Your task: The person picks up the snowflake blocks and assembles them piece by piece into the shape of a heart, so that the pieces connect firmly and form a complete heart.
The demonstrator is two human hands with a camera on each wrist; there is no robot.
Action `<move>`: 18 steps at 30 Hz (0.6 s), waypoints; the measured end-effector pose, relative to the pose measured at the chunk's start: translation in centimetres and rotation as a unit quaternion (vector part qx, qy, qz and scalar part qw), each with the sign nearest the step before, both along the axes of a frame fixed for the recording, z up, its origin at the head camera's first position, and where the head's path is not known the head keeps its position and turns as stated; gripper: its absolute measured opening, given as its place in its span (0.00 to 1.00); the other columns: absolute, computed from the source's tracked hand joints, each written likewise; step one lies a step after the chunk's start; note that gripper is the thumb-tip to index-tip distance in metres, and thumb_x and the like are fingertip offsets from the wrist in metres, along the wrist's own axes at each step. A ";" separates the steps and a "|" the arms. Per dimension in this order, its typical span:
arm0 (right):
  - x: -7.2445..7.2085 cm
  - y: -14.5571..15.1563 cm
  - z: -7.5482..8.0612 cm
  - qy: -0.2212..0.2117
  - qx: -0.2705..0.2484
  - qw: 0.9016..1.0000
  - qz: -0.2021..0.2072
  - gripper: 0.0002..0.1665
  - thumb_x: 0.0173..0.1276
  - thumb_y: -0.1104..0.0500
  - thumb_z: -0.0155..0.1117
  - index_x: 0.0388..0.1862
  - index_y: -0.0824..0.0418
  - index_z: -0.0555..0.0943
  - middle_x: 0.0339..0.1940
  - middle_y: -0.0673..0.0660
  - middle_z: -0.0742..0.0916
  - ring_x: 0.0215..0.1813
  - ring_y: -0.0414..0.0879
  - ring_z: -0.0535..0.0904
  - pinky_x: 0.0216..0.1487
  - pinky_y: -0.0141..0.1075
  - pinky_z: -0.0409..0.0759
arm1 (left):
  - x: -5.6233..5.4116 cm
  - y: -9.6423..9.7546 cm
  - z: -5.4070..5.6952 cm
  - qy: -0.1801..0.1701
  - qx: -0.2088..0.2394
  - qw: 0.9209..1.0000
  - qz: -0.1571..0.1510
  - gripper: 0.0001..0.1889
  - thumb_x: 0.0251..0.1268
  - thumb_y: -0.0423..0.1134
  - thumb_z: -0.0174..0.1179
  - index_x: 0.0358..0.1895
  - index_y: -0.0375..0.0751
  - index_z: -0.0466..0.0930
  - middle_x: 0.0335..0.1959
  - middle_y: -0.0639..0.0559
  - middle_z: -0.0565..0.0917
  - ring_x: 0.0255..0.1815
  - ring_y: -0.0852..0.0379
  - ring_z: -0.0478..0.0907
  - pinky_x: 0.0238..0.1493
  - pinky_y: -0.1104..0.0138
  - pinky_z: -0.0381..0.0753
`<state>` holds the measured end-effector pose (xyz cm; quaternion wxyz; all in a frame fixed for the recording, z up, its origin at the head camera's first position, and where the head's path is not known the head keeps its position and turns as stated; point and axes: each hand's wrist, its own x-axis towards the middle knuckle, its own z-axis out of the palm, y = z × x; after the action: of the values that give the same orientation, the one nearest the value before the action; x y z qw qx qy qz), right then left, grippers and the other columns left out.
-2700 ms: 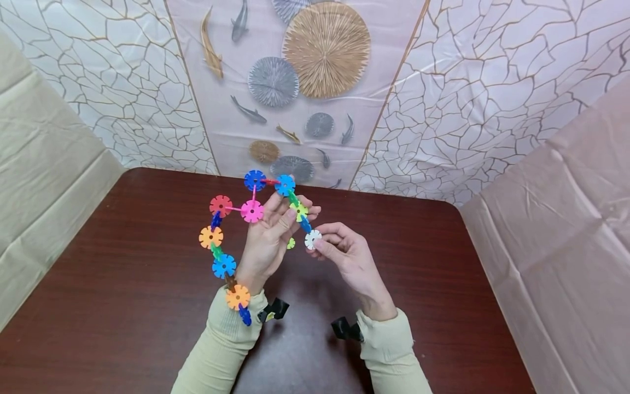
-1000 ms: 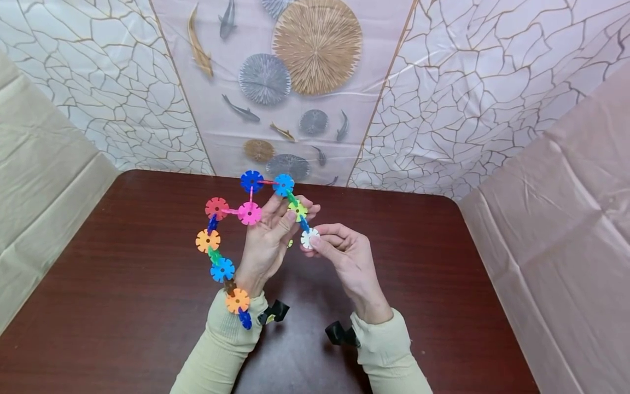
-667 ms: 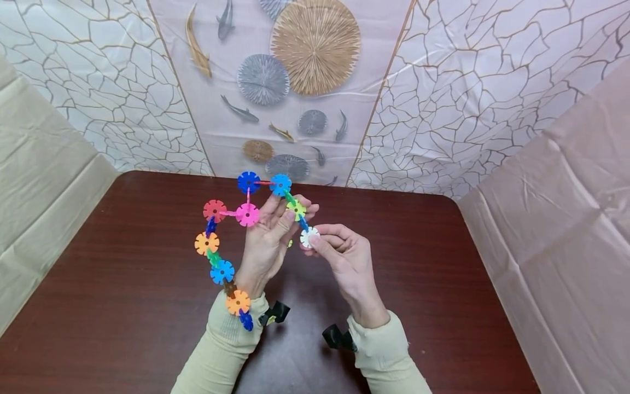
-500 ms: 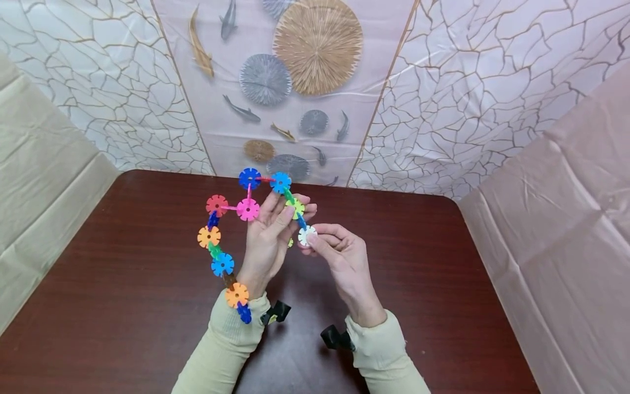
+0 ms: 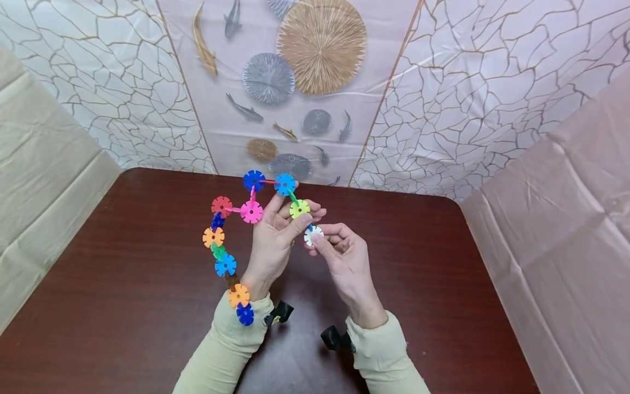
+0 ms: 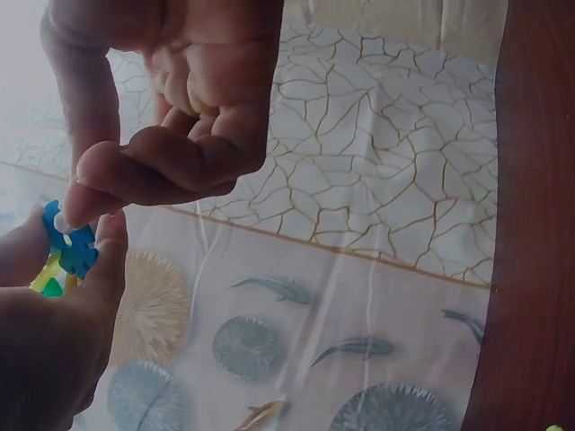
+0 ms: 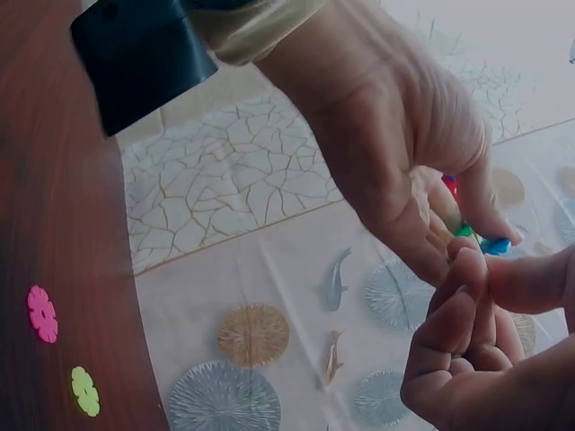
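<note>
A chain of colourful notched plastic discs, interlocked edge to edge, hangs in an arc from my left hand (image 5: 272,249). Its pink disc (image 5: 251,212) and red disc (image 5: 221,207) lie left of the fingers, and a dark blue disc (image 5: 245,314) ends it over the left sleeve. My left thumb and fingers pinch a blue disc (image 6: 75,250), mostly covered in the head view, just below the yellow-green disc (image 5: 299,209). My right hand (image 5: 350,265) pinches the white disc (image 5: 310,236) between thumb and forefinger, right beside the blue one.
Both hands are above a dark red-brown table (image 5: 123,262). A loose pink disc (image 7: 42,314) and a yellow-green disc (image 7: 85,391) lie on it in the right wrist view. Patterned sheeting (image 5: 467,98) stands behind the table; plain cloth (image 5: 566,219) borders its sides.
My left thumb has shifted down from the yellow-green disc onto the blue disc. The dark blue end disc has turned its face to the head camera. The right hand keeps its pinch on the white disc.
</note>
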<state>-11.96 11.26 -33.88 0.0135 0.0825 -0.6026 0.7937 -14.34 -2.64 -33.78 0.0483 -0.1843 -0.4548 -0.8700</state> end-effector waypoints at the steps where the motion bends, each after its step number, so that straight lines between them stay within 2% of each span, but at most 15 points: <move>1: 0.0 0.0 0.0 0.001 -0.002 1.000 -0.001 0.11 0.65 0.71 0.64 0.44 0.74 0.76 0.30 0.57 0.87 0.29 0.44 0.84 0.37 0.35 0.84 | 0.0 0.0 -0.1 -0.001 0.002 1.000 -0.001 0.28 0.67 0.25 0.56 0.69 0.40 0.64 0.47 0.44 0.84 0.52 0.43 0.82 0.60 0.53 0.74; 10: 0.1 -0.1 0.0 0.005 -0.030 0.999 -0.012 0.08 0.65 0.74 0.61 0.43 0.74 0.75 0.28 0.56 0.87 0.30 0.44 0.84 0.37 0.33 0.83 | 0.1 0.7 -0.3 -0.002 0.051 0.999 -0.016 0.26 0.67 0.28 0.58 0.68 0.38 0.67 0.46 0.44 0.85 0.51 0.45 0.83 0.61 0.53 0.73; 18: 0.1 0.0 0.0 0.023 -0.022 0.999 -0.028 0.07 0.64 0.77 0.61 0.40 0.75 0.75 0.27 0.56 0.87 0.29 0.44 0.84 0.35 0.33 0.84 | 0.3 1.2 -0.3 0.000 0.035 0.999 -0.013 0.25 0.68 0.29 0.58 0.67 0.39 0.68 0.47 0.44 0.85 0.52 0.44 0.82 0.58 0.52 0.75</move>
<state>-11.88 11.28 -33.84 0.0516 0.0829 -0.5864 0.8041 -14.04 -1.46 -34.04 0.0435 -0.1886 -0.4217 -0.8859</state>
